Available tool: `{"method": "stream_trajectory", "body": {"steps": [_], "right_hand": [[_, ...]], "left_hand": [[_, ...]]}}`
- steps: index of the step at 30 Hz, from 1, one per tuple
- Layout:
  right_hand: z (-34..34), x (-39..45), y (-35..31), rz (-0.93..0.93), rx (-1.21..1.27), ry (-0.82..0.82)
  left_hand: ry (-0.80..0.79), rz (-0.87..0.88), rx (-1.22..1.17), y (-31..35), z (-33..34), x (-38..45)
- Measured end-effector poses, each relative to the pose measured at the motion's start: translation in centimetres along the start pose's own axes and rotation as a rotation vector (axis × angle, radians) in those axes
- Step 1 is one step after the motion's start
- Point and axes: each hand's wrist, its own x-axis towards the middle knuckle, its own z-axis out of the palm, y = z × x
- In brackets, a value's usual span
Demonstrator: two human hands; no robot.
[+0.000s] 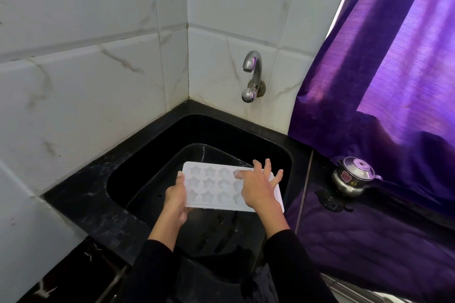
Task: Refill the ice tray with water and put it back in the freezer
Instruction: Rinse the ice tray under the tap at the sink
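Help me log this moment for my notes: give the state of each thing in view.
White plastic star-mould ice tray: held over the sink, tilted.
Left hand: grips the tray's edge.
Right hand: fingers spread, resting on the tray.
Chrome wall tap: no water running.
Black sink: under the tray.
Steel lidded pot: lid on.

We see a black stone counter point(81, 194) with a black sink point(152, 155) set in it. On its right part stands a small steel pot point(352, 177), beside the purple curtain point(384, 81).
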Motion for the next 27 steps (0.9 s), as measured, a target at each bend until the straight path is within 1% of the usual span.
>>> {"method": "stream_trajectory", "body": {"steps": [4,12,18,21,27], "right_hand": [[0.0,0.2,-0.2,0.012,0.006,-0.011],[-0.2,-0.1,-0.1,-0.017,0.044,-0.023],[-0.3,0.3,-0.5,-0.036,0.123,0.098],[-0.2,0.4,-1.0,-0.087,0.13,0.081],[0.4,0.3,-1.8,-0.13,0.052,0.019]], "left_hand": [[-0.006,-0.005,-0.003,-0.1,0.0,0.0],[0.031,-0.009,0.002,0.0,-0.2,0.0],[0.024,-0.007,0.006,0.2,-0.2,0.0],[0.027,-0.012,0.004,0.2,-0.1,0.0],[0.036,-0.011,0.007,-0.1,0.3,-0.1]]}}
